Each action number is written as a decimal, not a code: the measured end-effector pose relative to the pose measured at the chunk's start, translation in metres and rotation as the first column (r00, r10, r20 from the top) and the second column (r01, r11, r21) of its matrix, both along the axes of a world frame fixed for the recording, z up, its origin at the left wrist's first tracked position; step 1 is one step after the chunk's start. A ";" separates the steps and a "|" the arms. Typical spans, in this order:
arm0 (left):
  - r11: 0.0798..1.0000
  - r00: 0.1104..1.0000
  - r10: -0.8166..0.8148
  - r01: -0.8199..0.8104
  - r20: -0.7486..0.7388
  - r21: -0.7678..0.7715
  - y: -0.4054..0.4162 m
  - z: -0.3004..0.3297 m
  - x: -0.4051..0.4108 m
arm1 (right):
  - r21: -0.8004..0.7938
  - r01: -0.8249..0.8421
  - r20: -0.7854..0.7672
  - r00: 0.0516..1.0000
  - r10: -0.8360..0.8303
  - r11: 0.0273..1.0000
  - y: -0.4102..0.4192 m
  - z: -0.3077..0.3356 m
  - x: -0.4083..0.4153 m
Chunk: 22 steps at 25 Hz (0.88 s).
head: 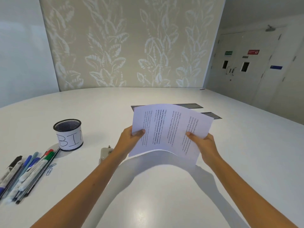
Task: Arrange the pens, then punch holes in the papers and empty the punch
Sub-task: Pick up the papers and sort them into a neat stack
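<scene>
A few printed white papers are held up above the white table, fanned and curved. My left hand grips their left edge, and my right hand grips the right edge. A grey hole punch lies on the table just left of my left forearm, partly hidden by it. Several pens and markers, black, blue, green and red, lie side by side in a row at the left edge of the table.
A black mesh cup labelled "BIN" stands behind the pens. Two paper clips lie beside the pens. Two grey cable slots are set in the table behind the papers. Doors stand at the far right.
</scene>
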<state>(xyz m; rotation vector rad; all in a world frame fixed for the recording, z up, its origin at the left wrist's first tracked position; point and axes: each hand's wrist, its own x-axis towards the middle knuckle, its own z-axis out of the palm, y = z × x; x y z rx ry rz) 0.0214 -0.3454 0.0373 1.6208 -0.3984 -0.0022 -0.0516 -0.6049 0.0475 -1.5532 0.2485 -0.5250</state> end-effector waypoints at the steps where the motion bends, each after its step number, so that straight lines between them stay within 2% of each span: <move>1: 1.000 1.000 0.002 -0.002 -0.020 -0.005 -0.002 -0.006 -0.001 | 0.021 0.002 -0.029 1.000 -0.001 1.000 0.002 -0.009 -0.002; 3: 0.999 0.999 0.009 -0.011 -0.042 -0.040 -0.006 -0.008 -0.004 | 0.031 0.022 -0.046 0.999 -0.021 0.999 0.005 -0.012 -0.004; 8: 0.993 0.998 0.032 -0.038 -0.061 -0.112 -0.011 0.003 -0.007 | 0.043 0.002 0.030 1.000 -0.004 0.999 0.006 0.000 -0.003; 12: 0.999 0.998 0.031 -0.032 -0.048 -0.010 -0.010 -0.020 -0.010 | 0.085 0.024 -0.099 0.995 -0.015 0.996 0.005 -0.026 -0.004; 14: 1.000 1.000 0.021 -0.021 -0.016 -0.007 -0.012 -0.024 -0.013 | 0.100 0.032 -0.108 0.994 -0.021 0.994 0.006 -0.029 -0.004; 17: 0.980 0.982 0.188 -0.185 0.036 -0.070 -0.017 -0.002 -0.013 | 0.028 0.009 -0.059 0.998 -0.007 1.000 0.002 -0.010 0.000; 19: 0.922 0.898 0.386 -0.368 0.213 -0.117 -0.013 0.022 -0.007 | -0.021 -0.042 0.008 0.999 0.042 0.999 -0.004 0.014 0.000; 20: 0.883 0.809 0.463 -0.456 0.361 -0.112 -0.009 0.035 -0.003 | -0.056 -0.070 0.035 0.997 0.072 0.996 -0.008 0.027 0.000; 22: 0.822 0.634 0.469 -0.567 0.615 -0.043 0.001 0.062 0.002 | -0.154 -0.121 0.069 0.989 0.133 0.981 -0.012 0.054 -0.001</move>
